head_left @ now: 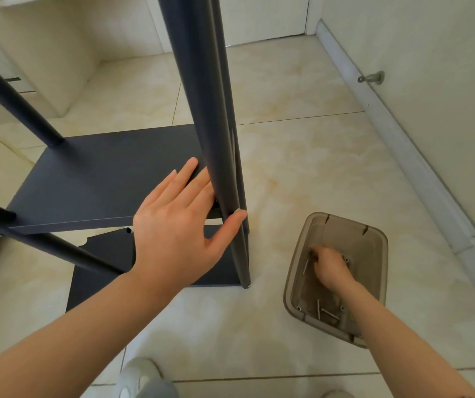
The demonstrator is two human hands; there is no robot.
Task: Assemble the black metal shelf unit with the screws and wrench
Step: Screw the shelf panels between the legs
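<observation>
The black metal shelf unit stands on the tiled floor, with an upper shelf panel (pixel 92 179) and a lower panel (pixel 109 254). Its near right upright post (pixel 216 124) rises past the camera. My left hand (pixel 173 225) lies flat on the upper panel with straight fingers. Its thumb touches the post beside a small silver screw head (pixel 236 210). My right hand (pixel 329 267) reaches into a translucent brown plastic bin (pixel 380 239), fingers curled downward at its bottom. Loose screws (pixel 326 311) lie in the bin. What the fingers hold is hidden. No wrench is visible.
Two more black posts (pixel 15 101) (pixel 43 242) slant across the left side. A wall with a white baseboard (pixel 431 179) and a metal door stop (pixel 371 78) runs along the right. My grey shoe (pixel 141 377) is at the bottom edge.
</observation>
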